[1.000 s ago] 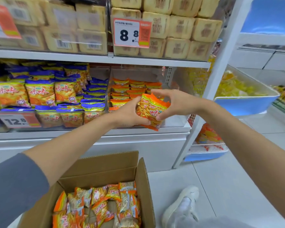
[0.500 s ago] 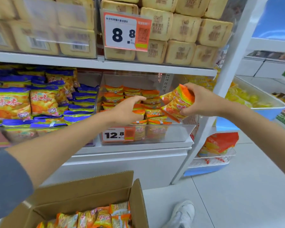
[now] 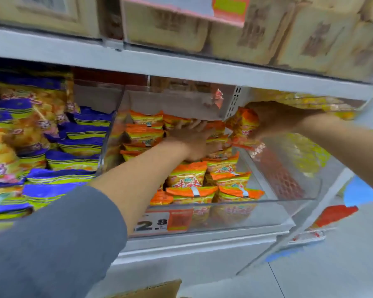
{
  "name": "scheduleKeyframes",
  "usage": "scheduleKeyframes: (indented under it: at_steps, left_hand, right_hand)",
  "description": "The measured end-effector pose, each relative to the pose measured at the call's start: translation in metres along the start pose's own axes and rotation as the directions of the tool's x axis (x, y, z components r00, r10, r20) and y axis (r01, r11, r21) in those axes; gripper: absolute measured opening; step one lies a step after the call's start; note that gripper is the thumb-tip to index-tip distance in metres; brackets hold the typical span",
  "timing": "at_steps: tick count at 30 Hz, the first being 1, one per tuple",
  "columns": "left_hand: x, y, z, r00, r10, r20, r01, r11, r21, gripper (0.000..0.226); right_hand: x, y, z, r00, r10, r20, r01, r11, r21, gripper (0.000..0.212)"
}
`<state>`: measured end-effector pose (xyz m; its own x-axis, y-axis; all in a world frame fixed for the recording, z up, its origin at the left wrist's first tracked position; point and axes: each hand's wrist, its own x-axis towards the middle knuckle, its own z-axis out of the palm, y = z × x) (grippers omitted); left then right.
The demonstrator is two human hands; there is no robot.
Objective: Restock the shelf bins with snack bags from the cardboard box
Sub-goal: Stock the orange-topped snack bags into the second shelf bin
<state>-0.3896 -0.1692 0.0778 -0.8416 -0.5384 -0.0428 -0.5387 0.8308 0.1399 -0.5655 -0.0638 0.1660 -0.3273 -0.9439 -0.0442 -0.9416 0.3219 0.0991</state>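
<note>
A person's left hand [image 3: 192,144] lies flat on orange bags [image 3: 187,176] stacked in the bin [image 3: 274,211]; the right hand [image 3: 275,120] grips another bag [image 3: 243,125].

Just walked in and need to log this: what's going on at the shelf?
A person is restocking. Their left hand reaches into the clear bin, resting flat on the stacked orange bags. Their right hand grips more snack bags at the bin's right side, not yet put down. The cardboard box sits below.

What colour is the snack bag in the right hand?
The plastic snack bag is orange and yellow; head view.
</note>
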Motion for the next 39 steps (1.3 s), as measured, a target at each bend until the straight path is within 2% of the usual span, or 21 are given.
scheduleKeyframes:
  at_steps: [4,8,12,15,17,19,21,22,25,28,31,33,35,39]
  left_hand:
    - [0.001,0.0,-0.001,0.999,-0.042,0.01,0.042,0.999,0.002,0.069]
    - [0.001,-0.001,0.0,0.997,-0.062,0.036,0.062,0.998,-0.003,0.073]
    - [-0.002,0.0,-0.002,0.997,-0.066,0.035,0.067,0.998,-0.011,0.073]
    - [-0.003,0.001,-0.002,0.998,-0.063,0.026,0.063,0.998,-0.008,0.073]
    - [-0.003,0.001,-0.002,0.998,-0.06,0.02,0.06,0.998,0.0,0.073]
    - [-0.002,0.0,-0.002,0.998,-0.06,0.011,0.06,0.998,-0.004,0.074]
    - [-0.002,0.0,-0.001,0.998,-0.058,0.006,0.059,0.998,-0.008,0.075]
    - [-0.001,0.0,-0.001,0.998,-0.057,0.009,0.057,0.998,-0.004,0.076]
    - [-0.001,-0.001,-0.001,0.998,-0.058,0.019,0.058,0.998,-0.001,0.075]
    - [-0.002,-0.001,-0.002,0.998,-0.057,0.017,0.058,0.998,-0.006,0.075]
    - [-0.002,0.0,-0.001,0.998,-0.058,0.016,0.058,0.998,0.0,0.075]
    - [-0.001,0.0,-0.001,0.998,-0.058,0.019,0.058,0.998,0.002,0.075]
    - [-0.001,-0.001,-0.001,0.998,-0.057,0.019,0.056,0.998,0.002,0.075]
    - [0.0,-0.001,-0.001,0.998,-0.058,0.015,0.058,0.998,0.003,0.075]
  right_hand:
    - [0.033,-0.004,0.003,0.991,-0.028,0.135,0.041,0.994,-0.098,0.06]
    - [0.046,-0.008,0.018,0.978,-0.028,0.206,0.054,0.991,-0.121,0.07]
    - [0.046,-0.008,0.028,0.987,-0.051,0.153,0.073,0.987,-0.145,0.07]
    - [0.046,-0.009,0.039,0.997,-0.068,0.048,0.077,0.969,-0.235,0.086]
    - [0.047,-0.01,0.048,0.997,-0.048,0.055,0.056,0.986,-0.158,0.091]
    - [0.045,-0.01,0.049,0.995,-0.008,0.095,0.004,0.999,0.036,0.091]
    - [0.044,-0.005,0.044,0.998,-0.011,0.067,0.0,0.986,0.166,0.086]
    - [0.043,-0.003,0.042,1.0,-0.011,0.028,0.006,0.985,0.175,0.083]
    - [0.044,-0.003,0.042,0.998,-0.012,-0.06,0.016,0.998,0.056,0.08]
    - [0.046,-0.005,0.046,0.999,-0.026,-0.027,0.027,0.997,0.066,0.083]
    - [0.043,-0.002,0.041,1.0,-0.006,0.03,0.001,0.988,0.156,0.099]
    - [0.041,-0.002,0.043,0.999,-0.032,-0.009,0.033,0.985,0.171,0.095]
    - [0.041,-0.004,0.049,0.997,-0.063,-0.044,0.068,0.991,0.117,0.087]
    - [0.041,-0.009,0.052,0.999,-0.039,-0.019,0.041,0.99,0.132,0.087]
